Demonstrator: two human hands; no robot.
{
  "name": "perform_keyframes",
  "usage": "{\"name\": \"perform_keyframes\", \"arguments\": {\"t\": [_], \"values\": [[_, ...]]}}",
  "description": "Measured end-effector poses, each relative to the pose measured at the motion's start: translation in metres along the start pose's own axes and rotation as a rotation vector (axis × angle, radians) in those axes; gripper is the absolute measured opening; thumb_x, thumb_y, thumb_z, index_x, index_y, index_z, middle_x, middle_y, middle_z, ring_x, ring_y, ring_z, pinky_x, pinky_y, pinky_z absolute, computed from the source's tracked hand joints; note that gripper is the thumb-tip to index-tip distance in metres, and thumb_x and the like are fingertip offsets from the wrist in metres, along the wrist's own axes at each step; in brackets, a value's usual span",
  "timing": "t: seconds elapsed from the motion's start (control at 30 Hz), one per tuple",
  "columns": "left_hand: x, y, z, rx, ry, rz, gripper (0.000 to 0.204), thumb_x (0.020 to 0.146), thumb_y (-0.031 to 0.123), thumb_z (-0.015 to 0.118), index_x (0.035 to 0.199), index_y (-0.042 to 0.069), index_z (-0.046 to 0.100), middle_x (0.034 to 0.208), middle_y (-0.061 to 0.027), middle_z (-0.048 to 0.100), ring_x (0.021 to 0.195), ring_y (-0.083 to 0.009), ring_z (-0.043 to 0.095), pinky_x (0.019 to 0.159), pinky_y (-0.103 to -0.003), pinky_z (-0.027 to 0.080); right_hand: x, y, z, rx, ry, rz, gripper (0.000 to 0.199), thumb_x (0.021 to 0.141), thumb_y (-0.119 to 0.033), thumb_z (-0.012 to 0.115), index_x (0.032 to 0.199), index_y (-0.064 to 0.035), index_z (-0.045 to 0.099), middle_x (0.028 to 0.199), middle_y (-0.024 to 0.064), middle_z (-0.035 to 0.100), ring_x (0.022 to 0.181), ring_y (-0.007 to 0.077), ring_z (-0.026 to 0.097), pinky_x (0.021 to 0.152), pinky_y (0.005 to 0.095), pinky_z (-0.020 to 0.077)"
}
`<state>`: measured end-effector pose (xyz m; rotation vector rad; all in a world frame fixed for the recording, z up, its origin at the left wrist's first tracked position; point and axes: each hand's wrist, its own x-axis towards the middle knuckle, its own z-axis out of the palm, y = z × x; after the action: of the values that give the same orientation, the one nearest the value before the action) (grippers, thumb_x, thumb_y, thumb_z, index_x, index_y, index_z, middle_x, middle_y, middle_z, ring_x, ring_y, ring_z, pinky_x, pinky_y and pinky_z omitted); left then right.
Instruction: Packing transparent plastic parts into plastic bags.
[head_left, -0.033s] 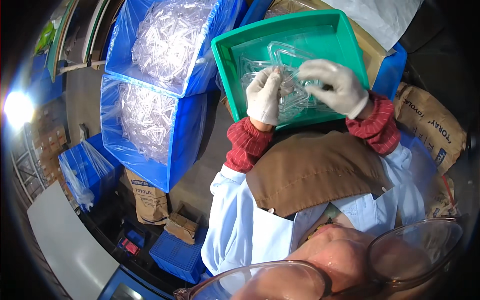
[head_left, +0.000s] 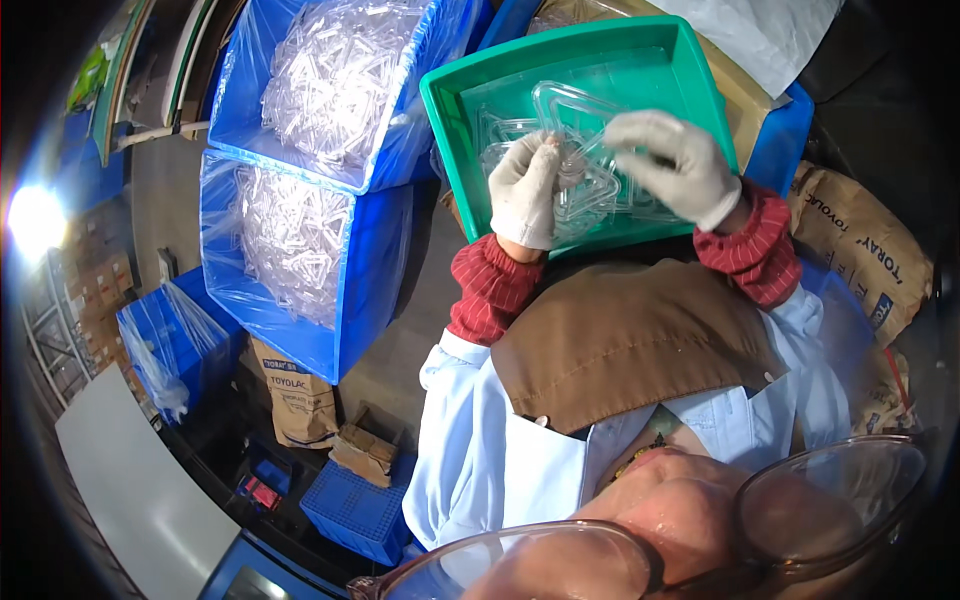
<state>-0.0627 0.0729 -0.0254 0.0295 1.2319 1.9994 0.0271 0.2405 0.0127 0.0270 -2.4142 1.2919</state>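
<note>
Head view shows both gloved hands in the same places as in the frame before, so nothing measurable has shifted and the handling of the clear plastic piece (head_left: 590, 190) is judged to be mid-course, not finished. The left hand (head_left: 525, 190) is curled, fingers bent round the piece's left corner in a pinch. The right hand (head_left: 672, 165) is partly closed, fingertips bearing on the piece's right side; whether it grips or only steadies cannot be told. The piece is a transparent, roughly triangular frame with rounded corners, held just above the floor of the green tray (head_left: 455, 125), where similar clear pieces lie under it. Two blue bins (head_left: 375, 260), lined with film and heaped with clear parts (head_left: 330, 70), stand to the left of the tray.
</note>
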Motion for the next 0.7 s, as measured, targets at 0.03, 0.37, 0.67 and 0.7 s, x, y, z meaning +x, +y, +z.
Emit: {"name": "perform_keyframes", "arguments": {"t": [0.03, 0.37, 0.67, 0.7], "values": [[-0.001, 0.002, -0.001, 0.127, -0.026, 0.091, 0.020, 0.089, 0.012, 0.051, 0.101, -0.003, 0.055, 0.084, -0.0081, 0.061, 0.072, -0.0144, 0.059, 0.069, -0.028, 0.049, 0.003, 0.001, -0.003, 0.078, 0.040, 0.162, 0.013, 0.082, -0.012, 0.061, 0.093, -0.0056, 0.064, 0.091, 0.0060, 0.064, 0.080, 0.0130, 0.060, 0.069, 0.0244, 0.0480], [-0.008, 0.001, -0.009, 0.159, -0.112, 0.123, 0.024, 0.088, 0.017, 0.054, 0.104, -0.002, 0.054, 0.092, -0.0095, 0.060, 0.079, -0.0167, 0.059, 0.072, -0.030, 0.049, 0.015, 0.012, 0.007, 0.520, -0.075, 0.524, 0.018, 0.082, -0.012, 0.064, 0.097, -0.0022, 0.061, 0.083, -0.0005, 0.060, 0.075, 0.0057, 0.054, 0.067, 0.0215, 0.0459], [-0.003, -0.004, 0.008, -0.591, 0.099, -0.066, 0.032, 0.087, 0.041, 0.053, 0.080, 0.010, 0.045, 0.059, 0.0046, 0.036, 0.054, -0.0077, 0.037, 0.050, -0.021, 0.037, 0.003, 0.008, 0.025, 0.492, -0.024, 0.213, 0.032, 0.087, -0.033, 0.057, 0.100, -0.0032, 0.056, 0.089, 0.0052, 0.058, 0.083, 0.0132, 0.054, 0.073, 0.0280, 0.0444], [-0.003, -0.003, 0.010, -0.624, 0.098, -0.093, 0.032, 0.088, 0.039, 0.053, 0.077, 0.011, 0.045, 0.055, 0.0057, 0.032, 0.050, -0.0065, 0.032, 0.047, -0.020, 0.034, 0.001, 0.011, 0.021, 0.390, -0.074, 0.156, 0.032, 0.090, -0.032, 0.051, 0.101, -0.0029, 0.055, 0.091, 0.0078, 0.057, 0.084, 0.0166, 0.055, 0.074, 0.0292, 0.0441]]}}
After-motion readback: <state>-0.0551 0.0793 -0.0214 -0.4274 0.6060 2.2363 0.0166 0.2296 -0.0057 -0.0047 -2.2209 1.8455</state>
